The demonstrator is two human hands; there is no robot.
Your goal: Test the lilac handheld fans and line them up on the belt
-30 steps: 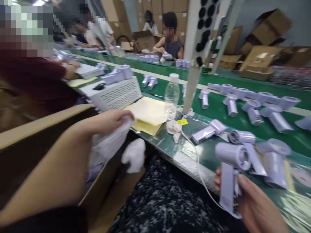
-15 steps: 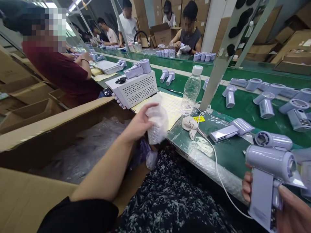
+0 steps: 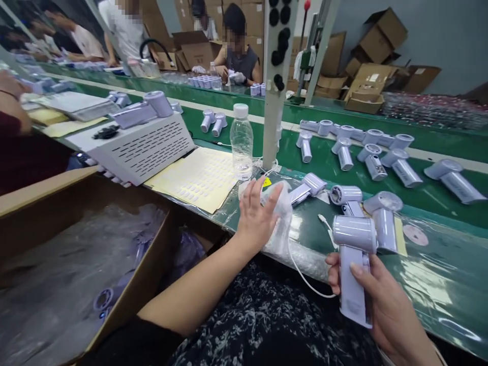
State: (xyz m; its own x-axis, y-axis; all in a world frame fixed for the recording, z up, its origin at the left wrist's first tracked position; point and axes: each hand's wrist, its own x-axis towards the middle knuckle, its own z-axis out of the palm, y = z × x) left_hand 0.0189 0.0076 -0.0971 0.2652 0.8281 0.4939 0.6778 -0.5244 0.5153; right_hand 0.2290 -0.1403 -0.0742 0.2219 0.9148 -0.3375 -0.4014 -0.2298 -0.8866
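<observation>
My right hand [image 3: 375, 292] is wrapped around the handle of a lilac handheld fan [image 3: 353, 264], its cylindrical head upward. My left hand [image 3: 257, 213] is over the bench's front edge, back of the hand toward me and fingers curled, at a translucent white plastic bag [image 3: 282, 211]. The bag's far side and my fingertips are partly hidden. A white charging cable [image 3: 305, 277] loops between the hands, with its plug near the held fan. Just behind that fan are another lilac fan [image 3: 385, 223] and one on its side [image 3: 345, 195].
A carton [image 3: 152, 264] with clear plastic and fans stands at left. A water bottle [image 3: 241, 142], label sheet [image 3: 198, 178] and grey metal box [image 3: 148, 150] sit on the bench. A post [image 3: 271, 127] rises beside the green belt [image 3: 419, 157] carrying several fans. Co-workers sit across.
My left hand has moved right with the plastic bag, from beside the carton to the bench edge. The view has swung right; the fan in my right hand now stands more upright.
</observation>
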